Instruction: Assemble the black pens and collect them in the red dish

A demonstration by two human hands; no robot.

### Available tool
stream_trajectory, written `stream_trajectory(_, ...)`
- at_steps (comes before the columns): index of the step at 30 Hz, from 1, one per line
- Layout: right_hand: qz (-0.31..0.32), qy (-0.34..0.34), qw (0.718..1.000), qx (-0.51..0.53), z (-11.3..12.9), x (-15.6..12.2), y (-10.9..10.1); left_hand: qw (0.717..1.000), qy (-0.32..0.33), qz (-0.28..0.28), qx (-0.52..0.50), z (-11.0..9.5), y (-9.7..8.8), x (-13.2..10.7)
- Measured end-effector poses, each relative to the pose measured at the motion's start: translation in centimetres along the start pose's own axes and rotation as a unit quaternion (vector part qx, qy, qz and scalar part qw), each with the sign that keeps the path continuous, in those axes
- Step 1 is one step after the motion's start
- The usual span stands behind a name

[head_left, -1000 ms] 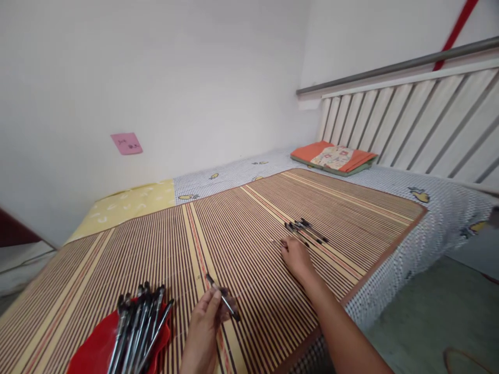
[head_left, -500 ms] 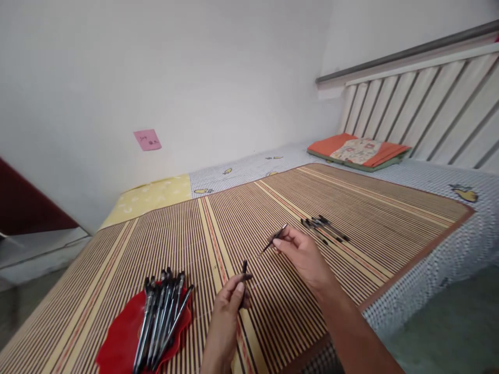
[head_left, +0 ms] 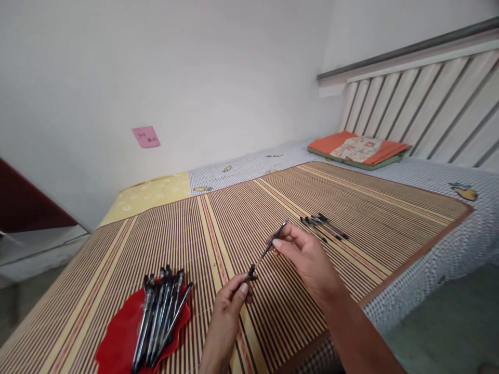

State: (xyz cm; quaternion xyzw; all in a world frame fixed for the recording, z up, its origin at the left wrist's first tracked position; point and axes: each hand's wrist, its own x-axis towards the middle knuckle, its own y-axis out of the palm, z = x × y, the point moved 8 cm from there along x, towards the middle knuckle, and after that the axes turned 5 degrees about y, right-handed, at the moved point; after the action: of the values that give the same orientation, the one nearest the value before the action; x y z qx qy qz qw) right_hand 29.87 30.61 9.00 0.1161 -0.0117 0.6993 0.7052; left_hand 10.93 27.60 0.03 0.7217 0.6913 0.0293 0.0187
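My left hand (head_left: 233, 297) is closed in a pinch on a small black pen cap (head_left: 251, 271), whose clip appears to stick out to the right. Between the thumb and fingers of my right hand (head_left: 302, 254) is a slim dark pen (head_left: 275, 240), slanted with its thin tip down and to the left. That tip meets the upper end of the cap; whether it is inside cannot be made out. Left of my hands, several clear-barrelled pens with black ends (head_left: 161, 311) lie bunched on a red scalloped plate (head_left: 117, 332).
Several black pens (head_left: 324, 227) lie together beyond my right hand on the striped bamboo mat (head_left: 218, 228). A folded orange and green cloth (head_left: 358, 149) rests by the white slatted headboard (head_left: 421, 98). A pink note (head_left: 146, 137) is on the wall.
My left hand has tilted the cap toward the pen and moved it slightly up and right. The gap between pen tip and cap has closed; my right hand has barely moved.
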Motion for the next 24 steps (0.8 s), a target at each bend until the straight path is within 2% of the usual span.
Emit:
stream_trajectory(5,-0.006,-0.019,1.0,-0.011,1.0,-0.3,-0.2,0.999,-0.021,0.022,0.017,-0.3,0.5,-0.3)
stream_trajectory(16,-0.015,-0.032,0.999,-0.033,1.9,-0.8,-0.1,0.999,0.0,0.033,0.026,-0.5,0.5,-0.3)
stream_trajectory(24,0.014,-0.055,0.997,-0.057,2.1,-0.9,0.5,0.999,0.004,0.039,0.012,-0.4,0.6,-0.2)
